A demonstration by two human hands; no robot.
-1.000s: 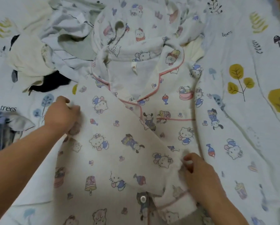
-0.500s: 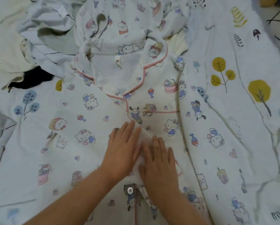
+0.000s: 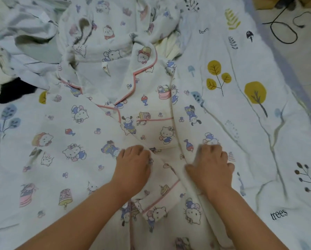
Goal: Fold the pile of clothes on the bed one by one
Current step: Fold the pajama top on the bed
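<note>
Two hands, the left hand [image 3: 134,164] and right hand [image 3: 211,164], press with curled fingers (pinching nothing, it seems) on the pajama shirt [image 3: 89,141] spread on the near bed [image 3: 259,123]; this soft, light cloth should be held at hem or shoulders.

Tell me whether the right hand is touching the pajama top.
Touching. The head view shows the right hand lying palm down on the cartoon-print pajama top, with no gap between fingers and fabric.
</note>
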